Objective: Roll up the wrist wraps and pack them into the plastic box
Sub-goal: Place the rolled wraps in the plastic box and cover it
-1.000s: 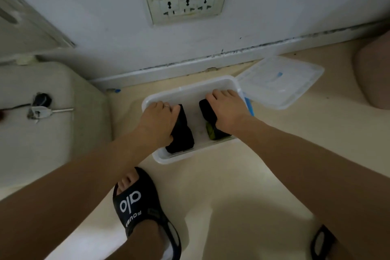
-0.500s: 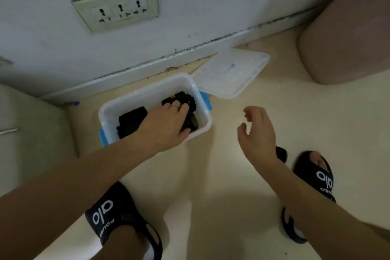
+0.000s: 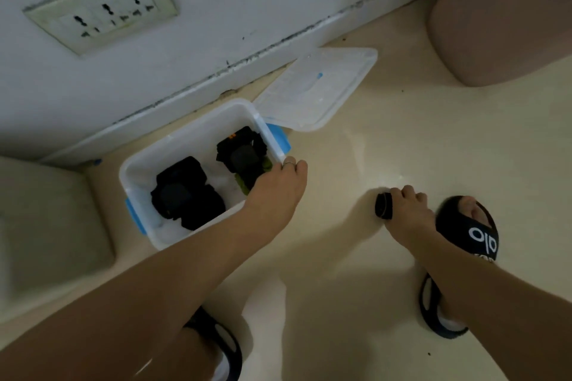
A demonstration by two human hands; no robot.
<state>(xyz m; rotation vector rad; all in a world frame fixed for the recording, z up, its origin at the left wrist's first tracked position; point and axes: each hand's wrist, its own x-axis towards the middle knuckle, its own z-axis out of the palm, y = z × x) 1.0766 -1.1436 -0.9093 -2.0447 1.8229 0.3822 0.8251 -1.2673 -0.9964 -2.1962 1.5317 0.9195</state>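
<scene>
Since the earlier frame, right hand [image 3: 405,210] has dropped to grip a rolled wrist wrap [image 3: 383,206] right of the plastic box [image 3: 185,136] (soft, light; hold around its coil), left hand [image 3: 278,185] grips box rim.

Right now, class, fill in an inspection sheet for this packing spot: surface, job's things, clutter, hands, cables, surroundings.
Surface: pale glossy floor.
Job's things: plastic box open, black rolled wraps inside; lid lying beside it.
Clutter: nothing seen.
Hands: left hand on the box's rim; right hand gripping a black roll on the floor.
Cables: nothing seen.
Surroundings: wall socket, skirting, black sandal.
</scene>
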